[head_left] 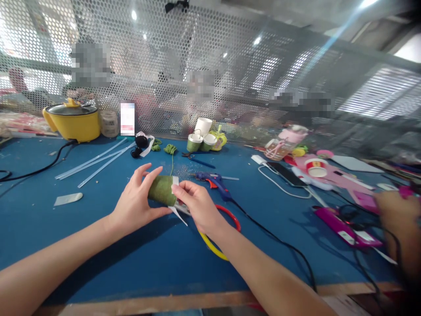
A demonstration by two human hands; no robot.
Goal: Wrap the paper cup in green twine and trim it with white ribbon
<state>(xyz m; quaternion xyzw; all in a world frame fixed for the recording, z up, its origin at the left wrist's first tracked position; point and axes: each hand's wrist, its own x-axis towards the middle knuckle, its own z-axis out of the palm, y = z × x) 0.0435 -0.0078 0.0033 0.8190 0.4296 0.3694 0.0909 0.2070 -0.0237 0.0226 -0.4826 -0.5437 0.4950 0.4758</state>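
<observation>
A small cylinder wrapped in green yarn [161,190], possibly a paper cup, lies sideways between my two hands above the blue table. My left hand [134,197] curves around its left end, with fingers over the top and the thumb underneath. At the other end, my right hand [199,204] pinches the white rim, where a narrow white strip [179,216] hangs down. Scissors with a red and yellow handle [213,246] lie under my right wrist, partly hidden by it. Green yarn [170,149] trails from a small bundle toward the cylinder. A blue glue gun [215,182] rests just beyond my right hand.
Clear glue sticks [95,161] and a flat pale piece [68,199] lie at left. A yellow electric pot [74,125] stands behind. White and green cups [203,131] sit before the mesh screen. At right are a phone [286,174], cables and another person's blurred hand [396,210].
</observation>
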